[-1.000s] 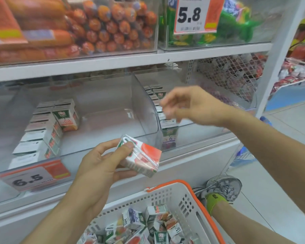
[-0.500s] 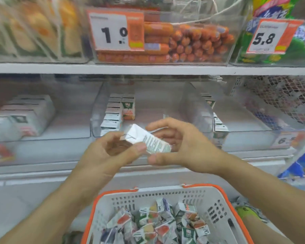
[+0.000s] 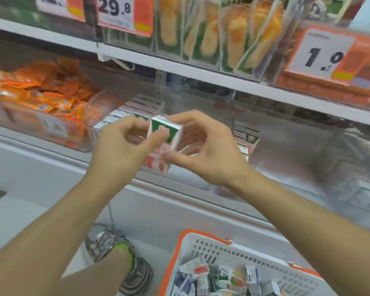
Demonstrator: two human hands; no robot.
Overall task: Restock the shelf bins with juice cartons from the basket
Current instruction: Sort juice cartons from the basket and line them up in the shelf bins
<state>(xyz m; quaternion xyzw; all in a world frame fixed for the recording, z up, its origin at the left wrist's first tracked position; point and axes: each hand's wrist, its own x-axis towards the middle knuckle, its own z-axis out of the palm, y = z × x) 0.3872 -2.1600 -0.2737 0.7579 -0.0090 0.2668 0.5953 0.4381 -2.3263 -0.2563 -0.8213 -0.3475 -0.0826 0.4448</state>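
Whole picture looking blurry from moving, basket point(image 3: 201, 242) getting cut off by the bottom edge, price tag point(image 3: 58, 5) at the top left cut off by the top edge, carton point(image 3: 165, 144) partly hiding behind thumbs, words on it too blurry to read, shoe point(image 3: 135, 274) partly hiding behind a leg

carton point(image 3: 163, 144) mid-frame, small, green-white top, red-pink fruit print lower down, tilted, pinched between both hands. more cartons point(image 3: 137, 112) lined up in clear bin point(image 3: 90, 116) right behind. basket point(image 3: 201, 248) bottom right, white with orange rim, loose cartons point(image 3: 222, 276) jumbled inside.
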